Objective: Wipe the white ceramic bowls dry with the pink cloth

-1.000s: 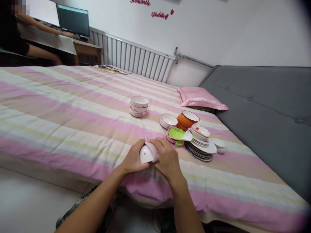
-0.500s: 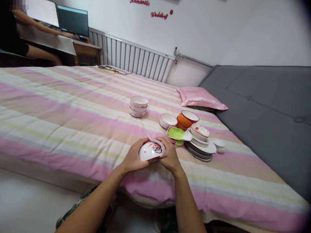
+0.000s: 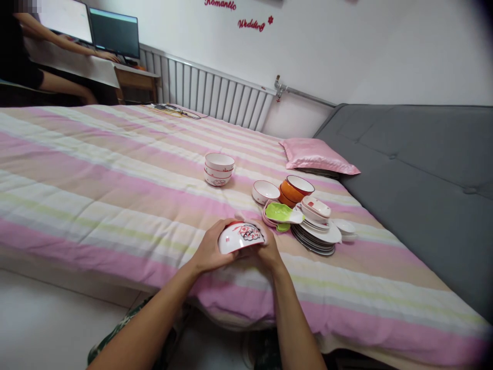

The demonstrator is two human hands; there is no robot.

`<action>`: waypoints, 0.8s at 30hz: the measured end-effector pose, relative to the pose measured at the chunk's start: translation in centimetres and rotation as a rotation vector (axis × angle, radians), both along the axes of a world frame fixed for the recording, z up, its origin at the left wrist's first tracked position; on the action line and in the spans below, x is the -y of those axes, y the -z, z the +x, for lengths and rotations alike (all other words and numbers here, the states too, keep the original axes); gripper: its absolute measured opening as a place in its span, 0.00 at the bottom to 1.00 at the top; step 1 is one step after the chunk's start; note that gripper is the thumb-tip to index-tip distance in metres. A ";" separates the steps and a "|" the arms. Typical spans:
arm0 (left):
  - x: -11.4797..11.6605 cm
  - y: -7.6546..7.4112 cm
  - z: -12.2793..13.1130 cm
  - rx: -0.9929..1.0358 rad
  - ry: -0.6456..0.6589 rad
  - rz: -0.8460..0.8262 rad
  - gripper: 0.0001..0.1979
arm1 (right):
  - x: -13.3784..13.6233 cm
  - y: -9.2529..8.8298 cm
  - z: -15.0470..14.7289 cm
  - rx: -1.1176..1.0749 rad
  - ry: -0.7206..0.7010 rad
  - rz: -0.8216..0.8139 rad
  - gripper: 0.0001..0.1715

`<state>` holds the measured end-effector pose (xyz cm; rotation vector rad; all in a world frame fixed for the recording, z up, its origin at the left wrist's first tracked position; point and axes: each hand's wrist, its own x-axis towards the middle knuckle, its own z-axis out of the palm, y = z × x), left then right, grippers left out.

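Observation:
A white bowl (image 3: 241, 239) with a red and black drawing is tipped on its side above the near edge of the bed. My left hand (image 3: 211, 247) grips its left side, fingers behind and thumb along the lower rim. At its right side my right hand (image 3: 269, 252) is closed round a pale cloth, mostly hidden behind the bowl; only a bit of the cloth (image 3: 239, 218) shows at the top. Beyond the hands stand a stack of white bowls (image 3: 219, 172) and a single white bowl (image 3: 265, 191).
Right of my hands are orange bowls (image 3: 293, 191), a green leaf-shaped dish (image 3: 280, 211) and stacked plates (image 3: 314, 241). A pink pillow (image 3: 318, 155) lies by the grey headboard (image 3: 408, 164). Another person (image 3: 23, 61) sits at a desk, far left.
My right hand has slid the cloth from the bowl's outer face to behind its right side, baring more of the drawing. The left hand stays on the bowl.

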<state>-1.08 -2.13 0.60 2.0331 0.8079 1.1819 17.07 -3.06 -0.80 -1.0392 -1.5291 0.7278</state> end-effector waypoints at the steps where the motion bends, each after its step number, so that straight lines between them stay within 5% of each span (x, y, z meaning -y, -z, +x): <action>1: -0.1 0.0 0.0 0.011 0.009 0.002 0.31 | 0.0 0.3 -0.1 -0.029 -0.005 -0.011 0.26; 16: -0.3 0.4 -0.1 0.036 -0.009 -0.006 0.32 | -0.3 2.0 -0.7 -0.189 -0.026 -0.117 0.22; 24: -0.4 0.3 0.2 0.094 -0.126 -0.204 0.28 | -1.0 3.3 -1.0 -0.156 0.101 -0.129 0.20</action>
